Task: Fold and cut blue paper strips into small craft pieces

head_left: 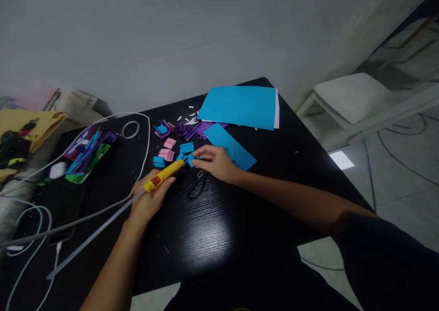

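My left hand (151, 201) is wrapped round a yellow hot glue gun (163, 175), a long clear glue stick (96, 234) sticking out of its back end. The gun's nozzle points at a small blue paper piece (192, 159), which the fingertips of my right hand (216, 163) pinch. Whether nozzle and paper touch, I cannot tell. Folded blue paper pieces (187, 147) and pink ones (166, 154) lie just beyond the gun. Black-handled scissors (196, 187) rest below my right hand, and a blue paper sheet (236, 151) lies partly under it.
Larger blue sheets (240, 106) lie at the back, near white scraps (190, 119) and purple folded strips (183, 130). A tape roll (130, 130), colourful paper strips (89, 153) and a white cable (148, 142) are on the left. A white stool (353, 96) stands beyond the table's right edge.
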A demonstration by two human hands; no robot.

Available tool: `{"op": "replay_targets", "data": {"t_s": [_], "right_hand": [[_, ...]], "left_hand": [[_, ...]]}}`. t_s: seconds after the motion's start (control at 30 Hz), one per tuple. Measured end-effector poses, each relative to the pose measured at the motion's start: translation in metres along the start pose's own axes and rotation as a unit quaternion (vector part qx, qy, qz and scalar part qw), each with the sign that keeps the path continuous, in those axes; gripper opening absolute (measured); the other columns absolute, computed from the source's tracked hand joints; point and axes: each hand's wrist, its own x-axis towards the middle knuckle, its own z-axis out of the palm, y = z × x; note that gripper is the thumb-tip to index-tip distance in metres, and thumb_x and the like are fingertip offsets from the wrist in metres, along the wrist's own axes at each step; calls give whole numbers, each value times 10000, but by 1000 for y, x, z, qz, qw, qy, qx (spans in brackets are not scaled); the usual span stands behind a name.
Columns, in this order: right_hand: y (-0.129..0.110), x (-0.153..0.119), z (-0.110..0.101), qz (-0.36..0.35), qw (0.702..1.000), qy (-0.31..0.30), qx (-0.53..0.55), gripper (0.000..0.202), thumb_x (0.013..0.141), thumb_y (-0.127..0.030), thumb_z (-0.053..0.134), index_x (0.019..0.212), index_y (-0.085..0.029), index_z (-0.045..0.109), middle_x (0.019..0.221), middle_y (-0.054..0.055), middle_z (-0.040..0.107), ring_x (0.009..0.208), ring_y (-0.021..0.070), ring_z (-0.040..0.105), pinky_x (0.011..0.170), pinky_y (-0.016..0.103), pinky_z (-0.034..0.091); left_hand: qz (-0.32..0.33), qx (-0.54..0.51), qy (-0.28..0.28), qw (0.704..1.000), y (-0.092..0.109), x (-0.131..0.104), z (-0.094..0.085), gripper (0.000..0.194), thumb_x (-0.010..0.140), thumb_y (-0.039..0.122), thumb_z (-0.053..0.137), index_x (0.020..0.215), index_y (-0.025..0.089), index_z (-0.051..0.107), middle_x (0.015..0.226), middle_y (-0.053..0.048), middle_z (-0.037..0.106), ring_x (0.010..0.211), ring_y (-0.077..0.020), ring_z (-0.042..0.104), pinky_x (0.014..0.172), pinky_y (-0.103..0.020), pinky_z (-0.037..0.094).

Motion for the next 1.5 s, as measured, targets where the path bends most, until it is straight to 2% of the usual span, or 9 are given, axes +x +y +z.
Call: {"op": "replay_targets", "data": {"t_s": [0.23, 0.67, 0.9, 1.17, 1.5], "right_hand": [[1, 1, 0, 13, 1000, 1, 16, 201, 756, -191, 820, 925, -166, 714, 884, 30, 757, 954, 198, 756, 947, 394, 605], [2, 2, 1, 29, 998, -4, 54, 187, 761, -179, 827, 921, -175, 730, 896, 30, 762, 932, 197, 755, 929, 419, 632], [-1, 3, 1, 30, 998, -1, 64, 183, 745, -175, 831, 902, -177, 738, 892, 29, 779, 878, 183, 754, 876, 388, 647], [-6, 4, 0, 29, 999, 15, 43, 160, 747, -159, 828, 890, -186, 762, 922, 29, 786, 929, 181, 748, 994, 402, 580], [-6, 4, -2, 39, 998, 20, 51, 160, 758, -203, 826, 900, -194, 753, 887, 26, 782, 803, 164, 739, 912, 390, 609]], "left_hand": [[-4, -3, 5, 1000, 1, 1, 0, 342, 886, 506, 606, 715, 215, 551, 581, 41, 489, 527, -141, 484, 560, -272, 374], [-4, -8, 3, 1000, -1, 0, 0, 353, 886, 499, 615, 696, 220, 513, 551, 55, 446, 494, -127, 451, 539, -266, 358], [-4, -7, -5, 1000, 0, 0, -1, 368, 887, 511, 607, 684, 218, 516, 548, 54, 451, 492, -124, 455, 534, -259, 361], [6, -11, -29, 999, 8, 1, -4, 353, 874, 508, 604, 687, 218, 533, 552, 47, 487, 495, -125, 447, 512, -244, 378], [6, -14, -39, 999, 10, 1, -5, 347, 874, 499, 607, 687, 214, 538, 554, 48, 478, 486, -119, 431, 509, -243, 369]]}}
